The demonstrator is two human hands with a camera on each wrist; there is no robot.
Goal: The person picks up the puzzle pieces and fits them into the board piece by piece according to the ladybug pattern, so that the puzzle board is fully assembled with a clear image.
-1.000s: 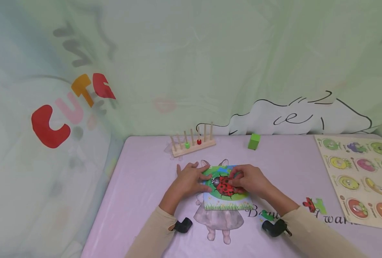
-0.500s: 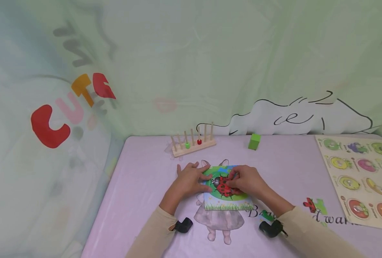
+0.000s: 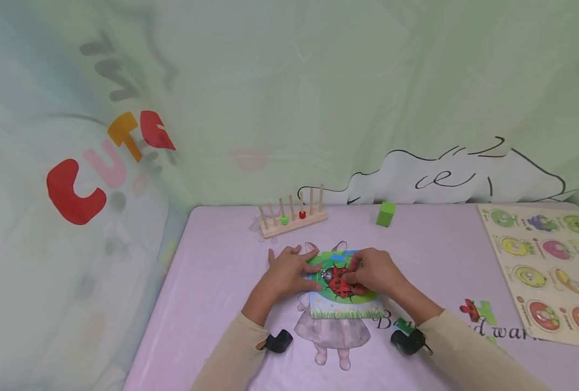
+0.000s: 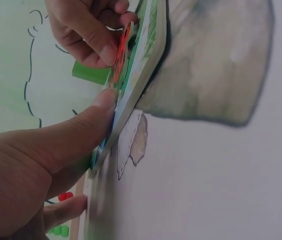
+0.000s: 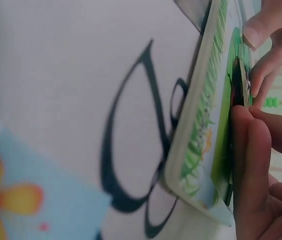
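A puzzle board with a ladybug picture lies on the table, grass along its near edge. My left hand rests on its left side with fingers spread; in the left wrist view its thumb presses the board's edge. Over the board's right half, my right hand pinches a red, black-spotted ladybug puzzle piece between thumb and fingertips. Seen from the right wrist, that piece stands slightly tilted at the board's surface. Its far part is hidden by fingers.
Loose puzzle pieces lie right: a red one, a green one, and another beside my right forearm. Behind the board stand a peg rack with beads and a green cube. A fruit board lies far right.
My right hand has shifted slightly left and turned a little over the ladybug, its forearm drawing inward. My left hand and the board stay put.
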